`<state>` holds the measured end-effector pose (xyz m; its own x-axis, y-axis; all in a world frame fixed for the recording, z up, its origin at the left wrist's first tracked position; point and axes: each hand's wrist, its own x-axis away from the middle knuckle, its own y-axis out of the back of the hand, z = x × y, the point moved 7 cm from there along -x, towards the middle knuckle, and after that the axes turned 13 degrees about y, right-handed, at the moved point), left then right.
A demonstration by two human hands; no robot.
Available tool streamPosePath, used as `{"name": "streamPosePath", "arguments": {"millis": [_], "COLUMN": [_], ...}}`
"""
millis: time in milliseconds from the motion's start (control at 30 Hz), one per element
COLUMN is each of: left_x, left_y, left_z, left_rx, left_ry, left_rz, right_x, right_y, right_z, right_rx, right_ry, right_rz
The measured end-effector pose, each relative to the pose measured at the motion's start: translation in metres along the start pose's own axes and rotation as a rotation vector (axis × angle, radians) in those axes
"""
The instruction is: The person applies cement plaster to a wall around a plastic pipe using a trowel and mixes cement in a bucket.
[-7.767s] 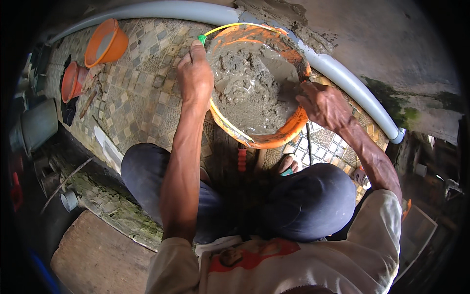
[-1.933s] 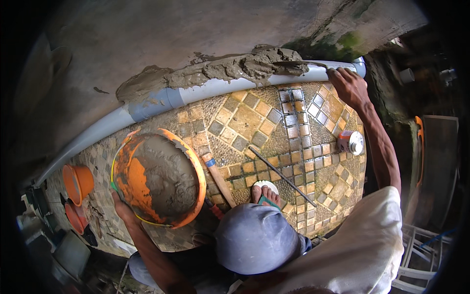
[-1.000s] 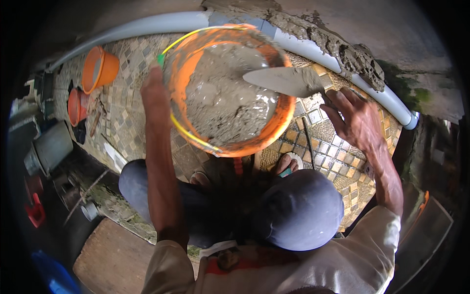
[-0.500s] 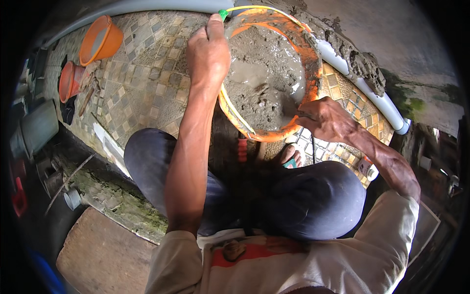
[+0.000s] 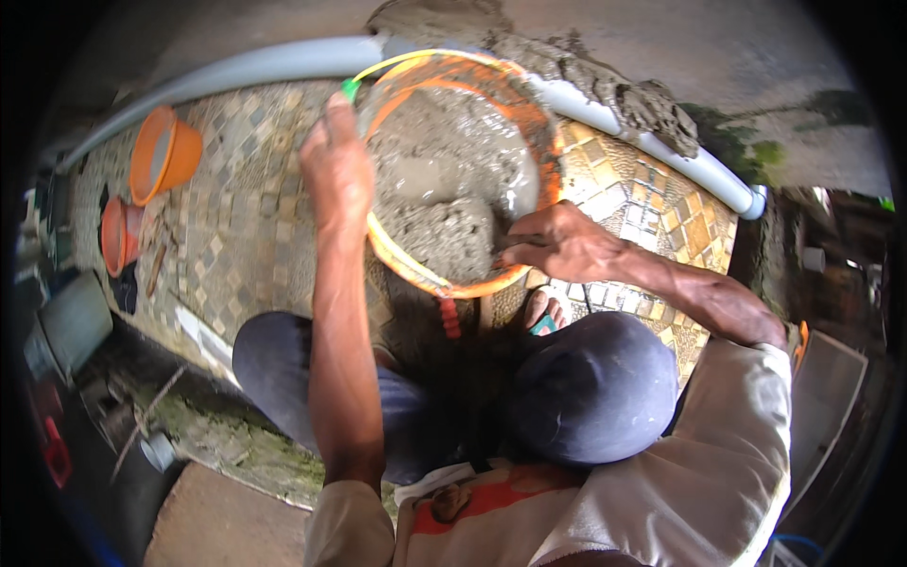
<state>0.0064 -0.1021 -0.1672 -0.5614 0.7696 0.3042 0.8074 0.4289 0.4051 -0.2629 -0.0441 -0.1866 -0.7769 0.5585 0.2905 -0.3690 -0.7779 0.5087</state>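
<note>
An orange bucket of wet grey mortar stands in front of my knees, its rim smeared. My left hand is closed at the bucket's far left, by the green grip of the yellow wire handle. My right hand, at the near right rim, is closed round the dark handle of a trowel. The trowel's blade is hidden under a raised lump of mortar inside the bucket. A red ribbed grip shows just below the near rim.
A grey pipe runs along the wall behind the bucket, mortar heaped against it on the right. Two orange containers stand on the patterned tiles at left. My sandalled foot is close to the bucket.
My right hand has moved left over the bucket's rim with the trowel, and mortar is now heaped up near it. My left hand keeps its hold. The whole view has turned slightly.
</note>
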Motion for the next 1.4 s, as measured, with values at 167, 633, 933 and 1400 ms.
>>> {"name": "streamPosePath", "arguments": {"millis": [167, 633, 933, 1400], "left_x": [-0.004, -0.072, -0.07, -0.058], "left_y": [0.012, 0.073, 0.07, 0.066], "left_z": [0.011, 0.147, 0.142, 0.13], "left_rx": [-0.003, 0.465, 0.454, 0.39], "left_ry": [-0.01, 0.358, 0.347, 0.335], "left_rz": [-0.034, 0.063, 0.104, 0.042], "right_x": [0.013, 0.09, 0.078, 0.014], "right_y": [-0.001, 0.071, 0.137, 0.099], "right_z": [-0.003, -0.029, -0.11, -0.213], "right_rx": [-0.209, -0.087, -0.167, 0.062], "right_ry": [0.176, -0.048, -0.185, -0.31], "right_rz": [-0.133, -0.363, -0.054, 0.068]}}
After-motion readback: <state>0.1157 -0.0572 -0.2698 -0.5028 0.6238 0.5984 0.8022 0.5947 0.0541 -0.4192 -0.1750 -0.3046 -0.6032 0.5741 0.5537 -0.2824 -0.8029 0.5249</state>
